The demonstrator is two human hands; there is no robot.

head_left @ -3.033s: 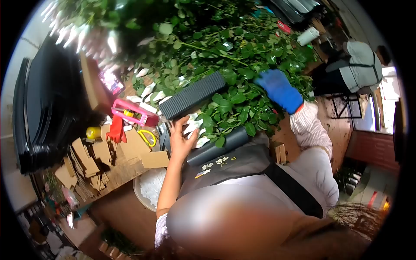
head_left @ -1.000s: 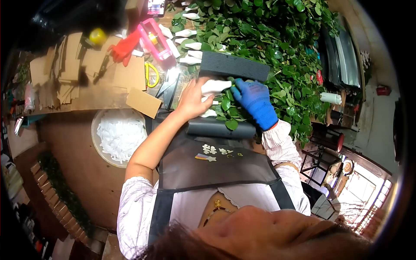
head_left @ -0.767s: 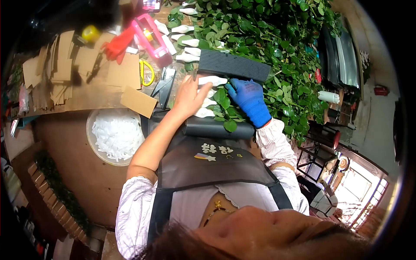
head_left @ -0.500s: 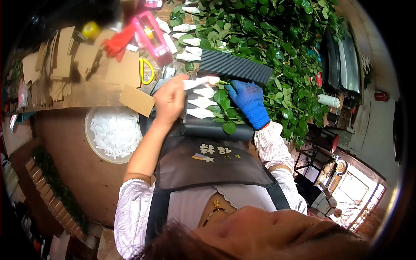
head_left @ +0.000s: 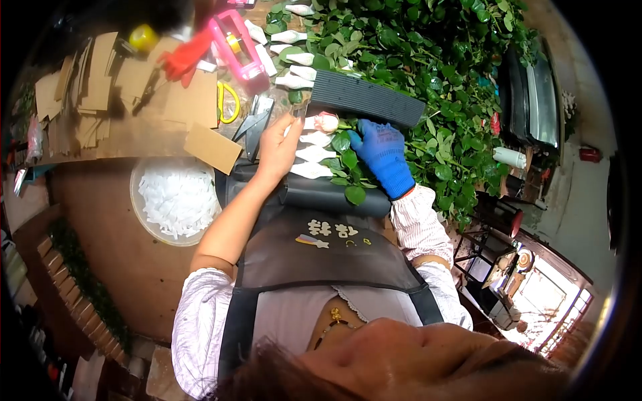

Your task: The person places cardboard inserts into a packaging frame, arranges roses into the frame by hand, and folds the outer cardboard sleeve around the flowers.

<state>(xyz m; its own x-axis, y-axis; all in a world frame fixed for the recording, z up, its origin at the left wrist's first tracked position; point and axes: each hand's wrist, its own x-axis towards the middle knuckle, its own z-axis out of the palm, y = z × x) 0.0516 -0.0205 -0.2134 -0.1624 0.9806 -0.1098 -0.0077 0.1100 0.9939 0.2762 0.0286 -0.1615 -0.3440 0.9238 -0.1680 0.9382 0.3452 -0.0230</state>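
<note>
My bare left hand (head_left: 279,144) is closed at the left end of a pink rose bud (head_left: 326,121), fingers pinched on its white sleeve (head_left: 309,123). In a blue glove, my right hand (head_left: 382,150) is closed near the green stem just right of that bud; its fingertips are partly hidden among leaves. Below the pink bud lie several white-sleeved buds (head_left: 313,154) in a row, their leaves (head_left: 349,159) pointing right. A ribbed dark block (head_left: 366,98) rests above them, and a dark padded roll (head_left: 338,199) runs below them.
Left of my hands are a stapler-like grey tool (head_left: 256,127), yellow-handled scissors (head_left: 229,103), cardboard pieces (head_left: 212,148), a pink tape dispenser (head_left: 237,53) and a red glove (head_left: 184,60). A tub of white sleeves (head_left: 177,200) stands below the table. Leafy stems (head_left: 428,67) spread at the upper right.
The white sleeve has been drawn leftward off the bud by my left hand, baring pink petals. My right hand has stayed by the stem. Earlier, it reached over the leaves and the view was turned.
</note>
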